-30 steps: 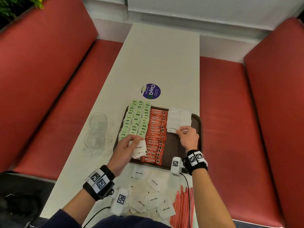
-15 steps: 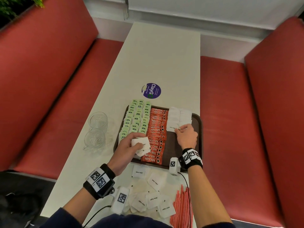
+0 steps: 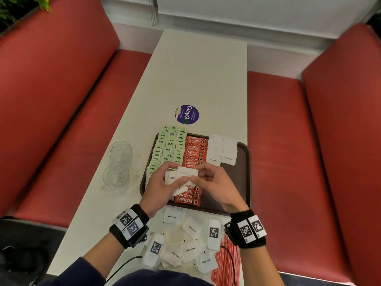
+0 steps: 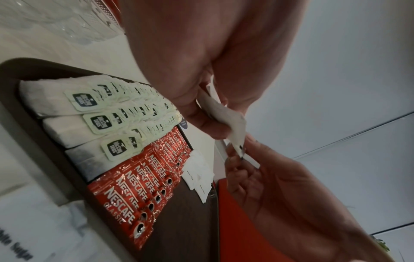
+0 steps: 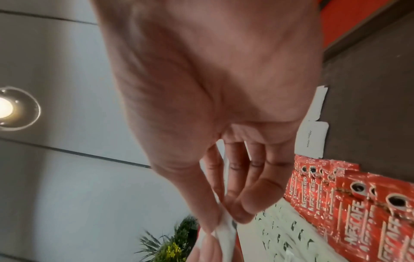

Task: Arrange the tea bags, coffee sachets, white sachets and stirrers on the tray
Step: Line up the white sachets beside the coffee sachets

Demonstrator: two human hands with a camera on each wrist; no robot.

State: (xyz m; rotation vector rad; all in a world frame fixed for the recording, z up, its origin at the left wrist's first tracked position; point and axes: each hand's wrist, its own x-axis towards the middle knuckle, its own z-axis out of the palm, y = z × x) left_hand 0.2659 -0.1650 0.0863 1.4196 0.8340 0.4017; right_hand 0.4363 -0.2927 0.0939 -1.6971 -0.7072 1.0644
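A dark brown tray (image 3: 244, 174) holds rows of green-tagged tea bags (image 3: 169, 147), a column of red coffee sachets (image 3: 194, 151) and a few white sachets (image 3: 221, 150) at its far right. Above the tray's near half, my left hand (image 3: 162, 186) grips a small stack of white sachets (image 3: 182, 175). My right hand (image 3: 214, 182) meets it and pinches the top sachet (image 4: 233, 124) of that stack between thumb and fingers. More white sachets (image 3: 185, 244) lie loose on the table near me, with red-striped stirrers (image 3: 225, 265) at their right.
Two clear glass cups (image 3: 118, 162) stand on the table left of the tray. A round purple sticker (image 3: 187, 114) lies beyond the tray. Red bench seats (image 3: 288, 141) flank the white table (image 3: 195, 69). The tray's right half shows bare brown surface.
My right hand has left the white sachets at the tray's far right and come back left to the stack. My left hand has lifted the stack slightly toward the middle.
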